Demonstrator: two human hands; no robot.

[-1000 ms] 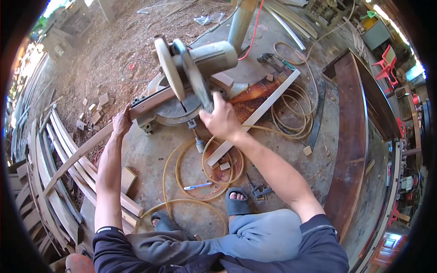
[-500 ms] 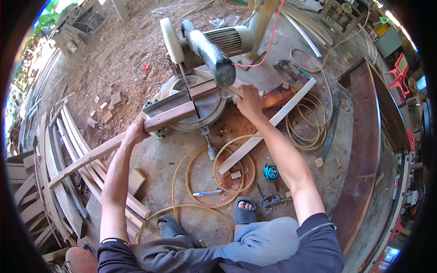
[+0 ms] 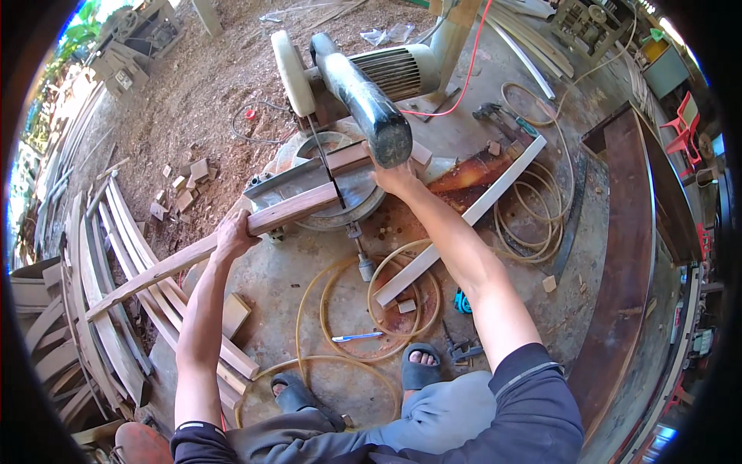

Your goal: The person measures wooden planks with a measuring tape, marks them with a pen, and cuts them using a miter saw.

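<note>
My left hand [image 3: 234, 234] is wrapped round a long wooden strip [image 3: 166, 264] that slopes from the lower left up to the round table of a mitre saw [image 3: 359, 189]. The strip's end lies just left of the saw blade [image 3: 321, 143]. Across a narrow gap, on the blade's right, lies a short wood piece [image 3: 349, 159] against the fence. My right hand [image 3: 396, 178] grips that piece from the near side, its fingers partly hidden under the saw's black handle [image 3: 389, 139].
Long wooden strips [image 3: 116, 325] are piled at left, with small offcuts [image 3: 185, 193] in sawdust beyond. Coiled hose [image 3: 321, 305], a pale bar [image 3: 464, 220], a blue pen [image 3: 357, 336], a teal tape measure [image 3: 462, 301] and a hammer [image 3: 495, 116] lie on the floor. A dark wooden frame [image 3: 618, 255] stands right.
My right hand has moved left along the short wood piece, closer to the blade and under the saw handle. My left hand keeps its hold on the strip. The view has shifted slightly.
</note>
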